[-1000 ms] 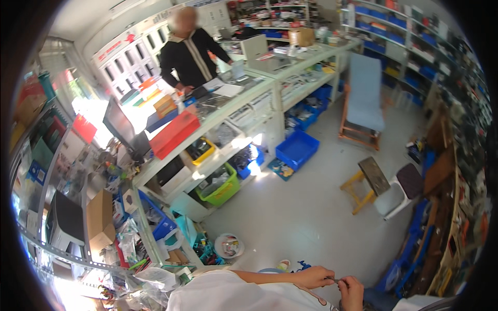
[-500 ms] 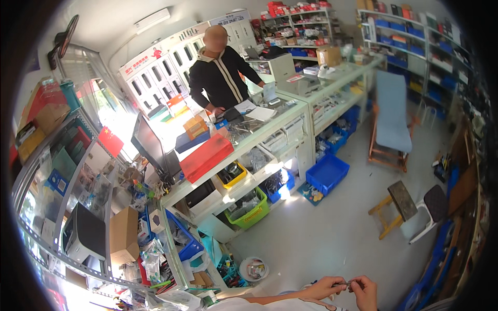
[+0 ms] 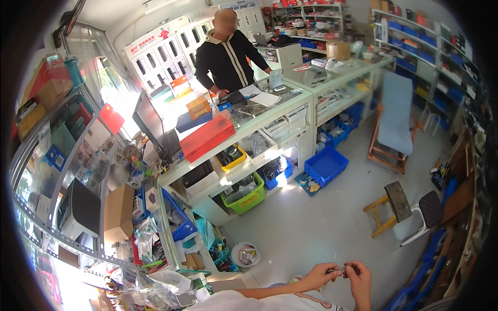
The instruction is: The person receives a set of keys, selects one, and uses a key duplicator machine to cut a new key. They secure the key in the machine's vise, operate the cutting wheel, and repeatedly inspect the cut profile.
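Observation:
My left hand point(image 3: 321, 274) and my right hand point(image 3: 359, 277) meet at the bottom of the view, fingertips pinched together on a small dark object point(image 3: 342, 269) too small to identify. Both hands hover over the grey floor point(image 3: 311, 223). My left forearm runs in from the lower middle across white clothing.
A person in a black jacket point(image 3: 228, 54) stands behind a glass counter point(image 3: 249, 124) with a red box and monitor. Green, yellow and blue bins sit under it. A wooden stool point(image 3: 389, 205), a small chair and a lounge chair stand to the right. Cluttered shelves line the left.
The view has tilted up and shifted, so the counter and person sit lower and nearer. My hands stay pinched together at the bottom edge, now a little higher in the picture.

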The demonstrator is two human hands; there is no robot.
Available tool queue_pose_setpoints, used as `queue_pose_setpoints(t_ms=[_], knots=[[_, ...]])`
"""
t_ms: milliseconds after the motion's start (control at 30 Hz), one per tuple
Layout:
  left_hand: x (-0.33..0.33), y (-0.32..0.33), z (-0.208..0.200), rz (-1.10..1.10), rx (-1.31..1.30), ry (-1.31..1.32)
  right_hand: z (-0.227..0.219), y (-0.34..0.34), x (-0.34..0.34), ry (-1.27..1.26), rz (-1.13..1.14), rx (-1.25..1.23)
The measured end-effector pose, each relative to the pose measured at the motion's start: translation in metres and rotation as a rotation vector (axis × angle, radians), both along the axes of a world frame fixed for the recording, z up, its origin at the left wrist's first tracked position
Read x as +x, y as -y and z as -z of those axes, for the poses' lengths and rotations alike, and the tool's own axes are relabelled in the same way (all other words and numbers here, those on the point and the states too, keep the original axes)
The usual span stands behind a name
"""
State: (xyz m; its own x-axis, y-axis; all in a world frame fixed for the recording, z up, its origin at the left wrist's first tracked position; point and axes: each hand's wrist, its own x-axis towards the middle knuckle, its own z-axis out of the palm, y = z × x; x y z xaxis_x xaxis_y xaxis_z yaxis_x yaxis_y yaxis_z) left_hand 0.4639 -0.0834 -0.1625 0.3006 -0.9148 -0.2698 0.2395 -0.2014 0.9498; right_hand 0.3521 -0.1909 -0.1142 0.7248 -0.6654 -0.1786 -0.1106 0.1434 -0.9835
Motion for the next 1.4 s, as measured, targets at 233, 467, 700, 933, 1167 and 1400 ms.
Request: queue_pose_setpoints(t_ms=[233, 467, 700, 933, 1167, 1400], knots=[[0.007, 0.025, -0.033, -0.301, -0.18, -0.172, -0.032, 0.015, 0.026, 0.133, 0.065, -0.298], [0.019, 0.061, -0.05, -0.323, -0.269, -0.071, -0.042, 0.055, 0.043, 0.153, 0.094, -0.238], [0.11, 0.103, -0.102, -0.418, -0.379, -0.572, -0.088, 0.1, 0.126, 0.304, 0.032, -0.371], [0.225, 0.131, -0.118, -0.171, -0.515, -0.654, -0.115, 0.137, 0.253, 0.363, -0.057, -0.594], [0.351, 0.151, -0.145, 0.073, -0.523, -0.813, -0.146, 0.155, 0.371, 0.342, -0.052, -0.937], [0.418, 0.166, -0.145, 0.078, -0.515, -0.845, -0.149, 0.169, 0.444, 0.312, -0.024, -0.903]])
